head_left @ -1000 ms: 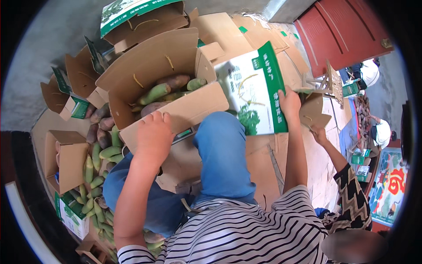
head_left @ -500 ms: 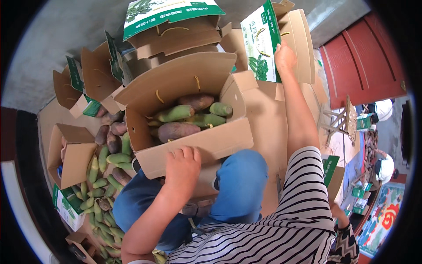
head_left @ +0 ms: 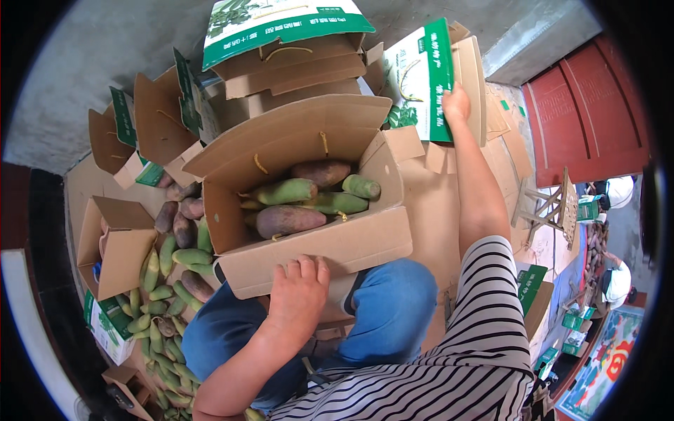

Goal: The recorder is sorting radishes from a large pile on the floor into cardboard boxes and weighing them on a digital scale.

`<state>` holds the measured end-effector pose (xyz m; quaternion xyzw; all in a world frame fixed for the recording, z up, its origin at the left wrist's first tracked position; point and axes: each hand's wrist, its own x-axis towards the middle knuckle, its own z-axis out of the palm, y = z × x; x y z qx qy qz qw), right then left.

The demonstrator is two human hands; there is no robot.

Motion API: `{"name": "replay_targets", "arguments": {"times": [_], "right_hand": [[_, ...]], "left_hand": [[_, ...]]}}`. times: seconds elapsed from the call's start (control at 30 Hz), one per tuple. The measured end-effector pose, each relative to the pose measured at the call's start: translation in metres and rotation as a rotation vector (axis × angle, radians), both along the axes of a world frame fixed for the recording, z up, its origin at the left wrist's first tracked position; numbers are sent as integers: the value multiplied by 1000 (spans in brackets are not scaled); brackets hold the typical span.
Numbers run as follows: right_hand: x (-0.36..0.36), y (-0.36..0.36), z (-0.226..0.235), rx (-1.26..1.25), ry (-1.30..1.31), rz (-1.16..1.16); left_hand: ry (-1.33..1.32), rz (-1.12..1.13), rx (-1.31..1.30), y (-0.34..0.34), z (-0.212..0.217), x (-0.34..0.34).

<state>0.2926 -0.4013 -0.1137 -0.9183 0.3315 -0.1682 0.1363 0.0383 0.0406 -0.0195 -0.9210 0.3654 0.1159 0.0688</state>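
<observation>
In front of me stands an open brown carton (head_left: 232,210) with yellow rope handles. Thick green radish-like vegetables (head_left: 284,191) and purple ones (head_left: 290,222) lie inside. My left hand (head_left: 298,291) grips its near flap, fingers on top and thumb hidden. My right arm reaches out to the far right, where my right hand (head_left: 456,105) is closed on the green edge of a white and green carton (head_left: 430,77). That carton stands open, with a brown flap at its right.
Another printed carton (head_left: 281,35) stands behind; smaller open cartons (head_left: 158,116) are at the left. Loose green vegetables (head_left: 165,344) cover the floor by my left knee. A folding stool (head_left: 554,207) stands at right, near a red door (head_left: 586,105). Another person (head_left: 616,281) is beyond.
My right hand and the white and green carton sit slightly lower in view. The filled carton has shifted slightly right and down in view, with my left hand still on its flap.
</observation>
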Motion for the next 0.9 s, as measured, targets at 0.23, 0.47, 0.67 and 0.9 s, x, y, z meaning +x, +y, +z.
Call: {"name": "replay_targets", "arguments": {"times": [0.23,0.47,0.67,0.9], "right_hand": [[-31,-45,29,-91,-58,-210],[-25,-33,44,-170,-121,-180],[13,2,30,-169,84,-38],[21,14,-13,-93,26,170]], "left_hand": [[37,-9,-4,2,8,1],[53,-28,-12,-3,8,1],[76,-22,10,-4,6,0],[78,-12,-10,-3,9,2]]}}
